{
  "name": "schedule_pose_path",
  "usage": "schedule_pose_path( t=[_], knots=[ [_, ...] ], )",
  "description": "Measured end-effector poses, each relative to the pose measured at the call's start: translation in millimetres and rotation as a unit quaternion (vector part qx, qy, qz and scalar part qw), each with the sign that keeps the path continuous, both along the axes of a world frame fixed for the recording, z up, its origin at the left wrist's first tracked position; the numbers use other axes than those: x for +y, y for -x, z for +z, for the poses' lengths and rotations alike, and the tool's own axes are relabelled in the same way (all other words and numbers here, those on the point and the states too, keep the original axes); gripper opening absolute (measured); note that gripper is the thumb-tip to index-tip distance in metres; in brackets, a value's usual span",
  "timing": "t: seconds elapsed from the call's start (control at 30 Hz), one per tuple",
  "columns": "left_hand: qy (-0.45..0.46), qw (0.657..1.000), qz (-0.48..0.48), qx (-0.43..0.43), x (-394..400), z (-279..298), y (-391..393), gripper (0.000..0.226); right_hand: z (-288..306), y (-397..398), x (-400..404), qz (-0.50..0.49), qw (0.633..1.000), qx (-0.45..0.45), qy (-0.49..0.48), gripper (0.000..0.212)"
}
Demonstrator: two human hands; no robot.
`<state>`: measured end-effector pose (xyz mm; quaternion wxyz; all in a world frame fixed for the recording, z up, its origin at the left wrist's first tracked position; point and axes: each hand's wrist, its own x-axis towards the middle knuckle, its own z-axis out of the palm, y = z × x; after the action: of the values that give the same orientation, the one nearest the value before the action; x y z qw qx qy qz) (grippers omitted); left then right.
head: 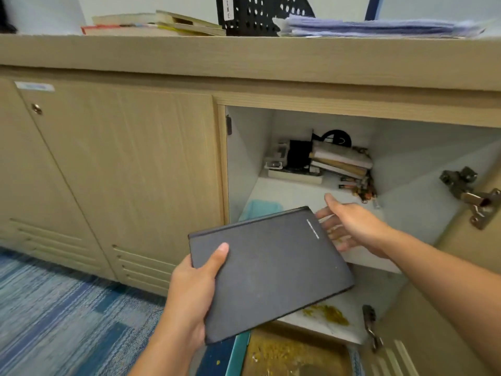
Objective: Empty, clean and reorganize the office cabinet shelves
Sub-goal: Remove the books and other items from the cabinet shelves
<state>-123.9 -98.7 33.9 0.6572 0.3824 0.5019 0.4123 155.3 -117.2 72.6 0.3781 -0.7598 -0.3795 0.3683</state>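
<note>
Gripping the folder [271,270] at its near corner, the left hand [193,291] holds it tilted in front of the open cabinet [406,109]. The right hand [349,226], fingers spread and empty, reaches just past its far edge above the shelf [292,194]. Better to support both edges before lifting it clear.

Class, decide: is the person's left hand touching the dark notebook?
Touching. The head view shows the left hand gripping the dark notebook, thumb pressed on its cover.

Matt dark folder [271,270], pale wood-grain laminate cabinet doors [122,169], smooth white shelf [292,194], dull metal hinge [471,196]
</note>
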Motion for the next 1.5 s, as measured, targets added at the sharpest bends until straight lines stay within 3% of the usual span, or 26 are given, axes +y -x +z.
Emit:
schedule_pose_path(
  t=[0.1,0.17,0.23,0.47,0.73,0.9,1.27,1.5],
  knots=[
    [-0.018,0.998,-0.034,0.052,7.6,-6.8,24.3,0.025,-4.7,3.1,33.8,0.05,0.984,-0.167,0.028,0.046],
    [-0.021,0.995,-0.056,0.078,14.6,-13.3,27.3,0.024,-7.3,11.0,55.8,0.116,0.944,-0.302,0.066,0.041],
    [-0.02,0.993,-0.073,0.093,22.5,-19.5,25.3,0.022,-9.7,26.1,76.2,0.168,0.911,-0.361,0.102,0.049],
    [-0.031,0.992,-0.097,0.076,45.6,-32.6,22.0,0.021,-23.1,57.2,148.4,0.258,0.882,-0.366,0.146,0.102],
    [-0.056,0.987,-0.13,0.075,55.0,-37.8,21.5,0.018,-33.0,62.1,183.3,0.285,0.841,-0.38,0.258,0.134],
    [-0.061,0.984,-0.148,0.075,57.9,-43.1,13.9,0.02,-38.9,63.5,201.1,0.281,0.825,-0.403,0.281,0.135],
    [-0.06,0.982,-0.16,0.077,56.7,-49.3,3.3,0.022,-40.0,52.0,208.8,0.268,0.833,-0.417,0.247,0.124],
    [-0.054,0.985,-0.147,0.069,57.0,-51.1,2.6,0.019,8.0,36.0,201.3,0.242,0.877,-0.379,0.167,0.115]
  ],
)
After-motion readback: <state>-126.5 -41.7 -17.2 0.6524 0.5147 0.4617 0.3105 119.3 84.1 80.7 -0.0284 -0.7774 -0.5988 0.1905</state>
